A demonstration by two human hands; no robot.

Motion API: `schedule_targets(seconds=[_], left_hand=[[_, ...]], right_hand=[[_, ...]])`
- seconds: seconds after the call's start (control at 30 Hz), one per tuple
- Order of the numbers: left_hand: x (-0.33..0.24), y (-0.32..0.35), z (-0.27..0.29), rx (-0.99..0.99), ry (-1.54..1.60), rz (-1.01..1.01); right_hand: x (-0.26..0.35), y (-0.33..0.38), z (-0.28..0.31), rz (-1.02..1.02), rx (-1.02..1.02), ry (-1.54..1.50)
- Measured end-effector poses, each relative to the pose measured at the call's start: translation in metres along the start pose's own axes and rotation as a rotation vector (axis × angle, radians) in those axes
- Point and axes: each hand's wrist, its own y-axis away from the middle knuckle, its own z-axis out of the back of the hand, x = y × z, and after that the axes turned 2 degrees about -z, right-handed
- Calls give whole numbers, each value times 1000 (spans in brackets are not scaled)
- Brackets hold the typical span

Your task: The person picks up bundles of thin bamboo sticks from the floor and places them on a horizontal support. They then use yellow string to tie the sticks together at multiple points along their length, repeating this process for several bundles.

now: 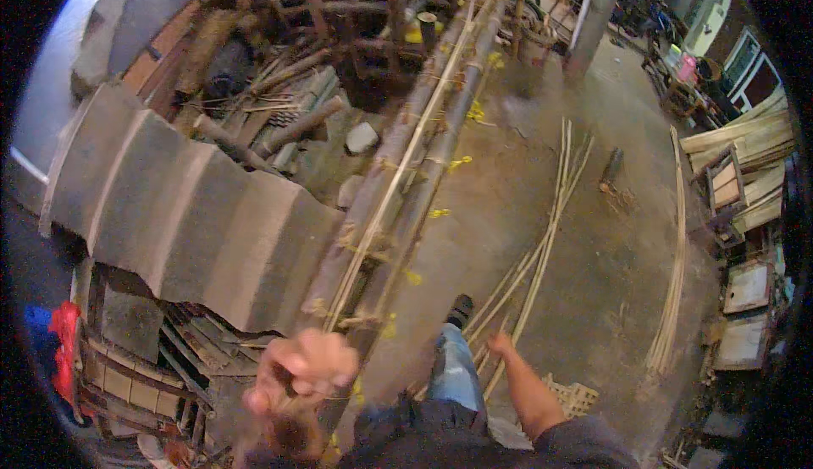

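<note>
My left hand [309, 367], somewhat blurred, is raised with its fingers curled closed beside the near end of a long rack of poles [385, 164]. What lies inside those fingers, if anything, is hidden. Long pale bamboo strips [412, 143] rest lengthwise along the rack, and yellow ties [460, 162] hang at its right side. Lower down, my right hand [500, 344] hangs over crossed bamboo strips [549, 233] on the floor. Its fingers cannot be made out, nor whether it touches the strips.
Left of the rack is a corrugated grey sheet [195, 206], with stacked wood below and behind it. Another strip bundle [676, 274] lies on the floor at right. A concrete post [599, 16] stands far off; a woven basket [572, 397] is by my right forearm.
</note>
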Motion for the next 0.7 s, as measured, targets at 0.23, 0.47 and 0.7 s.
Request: schedule_targets(seconds=[0.23,0.47,0.7], left_hand=[[77,-235,-70,833,298,146],[152,-399,-27,963,332,178],[221,-574,78,955,285,118]], right_hand=[[149,-184,319,88,-135,-589],[-11,-249,343,-88,-161,-249],[-82,-201,329,-567,332,-86]])
